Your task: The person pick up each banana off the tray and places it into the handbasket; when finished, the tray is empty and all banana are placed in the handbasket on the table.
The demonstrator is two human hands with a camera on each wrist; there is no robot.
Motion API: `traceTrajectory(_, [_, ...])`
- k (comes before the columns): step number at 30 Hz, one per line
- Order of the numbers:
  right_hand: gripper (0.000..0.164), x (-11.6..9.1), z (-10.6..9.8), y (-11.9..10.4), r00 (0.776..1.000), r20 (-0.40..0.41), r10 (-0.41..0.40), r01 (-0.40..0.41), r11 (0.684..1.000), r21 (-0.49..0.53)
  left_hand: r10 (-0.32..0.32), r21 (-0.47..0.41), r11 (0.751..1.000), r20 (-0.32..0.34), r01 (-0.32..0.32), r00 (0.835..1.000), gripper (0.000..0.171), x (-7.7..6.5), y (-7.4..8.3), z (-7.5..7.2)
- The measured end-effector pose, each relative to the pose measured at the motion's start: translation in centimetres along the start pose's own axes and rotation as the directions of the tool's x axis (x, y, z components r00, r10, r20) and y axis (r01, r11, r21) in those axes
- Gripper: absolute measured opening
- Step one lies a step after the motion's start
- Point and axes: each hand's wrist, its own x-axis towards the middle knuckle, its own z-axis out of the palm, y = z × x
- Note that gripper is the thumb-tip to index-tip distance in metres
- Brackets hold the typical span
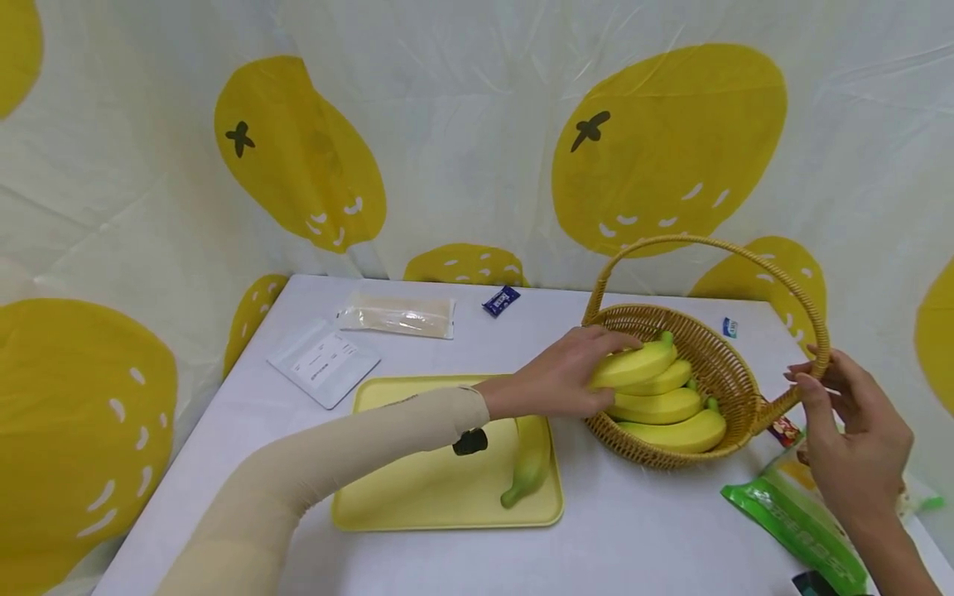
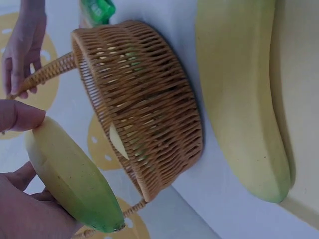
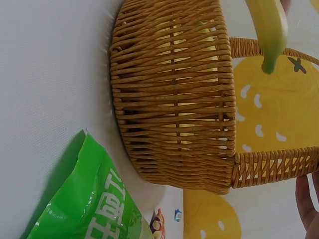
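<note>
My left hand (image 1: 570, 372) holds a banana (image 1: 633, 364) over the left side of a wicker basket (image 1: 648, 455). In the left wrist view, thumb and fingers grip that banana (image 2: 75, 174) above the basket's rim. Several more bananas (image 1: 671, 432) lie inside the basket. At the right, my right hand (image 1: 857, 430) pinches the basket's arched handle (image 1: 808, 331) between thumb and fingers. A single banana (image 1: 531, 459) lies on the yellow tray (image 1: 417, 505), partly behind the left forearm.
Beside the right hand is a green snack bag (image 1: 797, 521). Behind the tray lie a clear-wrapped packet (image 1: 398, 314), a silver pouch (image 1: 325, 362) and a small blue wrapper (image 1: 501, 301). Another small blue packet (image 1: 729, 328) sits right of the basket. A printed curtain (image 1: 462, 124) hangs behind the table.
</note>
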Motion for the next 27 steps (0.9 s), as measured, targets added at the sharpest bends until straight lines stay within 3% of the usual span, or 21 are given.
traceTrajectory(3, [0.041,0.0,0.0,0.1,1.0,-0.003,-0.008,0.008,1.0,0.004,0.002,0.026,1.0,0.028,-0.003,1.0,0.067,1.0,0.0,0.5])
traceTrajectory(10, [0.041,0.0,-0.1,0.1,1.0,0.005,-0.011,0.011,1.0,0.005,-0.058,0.038,0.998,0.103,0.054,0.993,0.069,3.1,0.5,1.9])
traceTrajectory(18, [0.04,0.0,0.0,0.0,1.0,0.014,-0.023,0.023,1.0,0.006,-0.044,0.099,0.995,0.126,0.032,0.991,0.065,5.3,0.7,3.1])
traceTrajectory(27, [0.041,-0.1,0.0,-0.2,1.0,0.024,-0.01,0.01,1.0,0.006,-0.101,0.075,0.993,0.157,0.09,0.982,0.065,6.6,0.6,4.0])
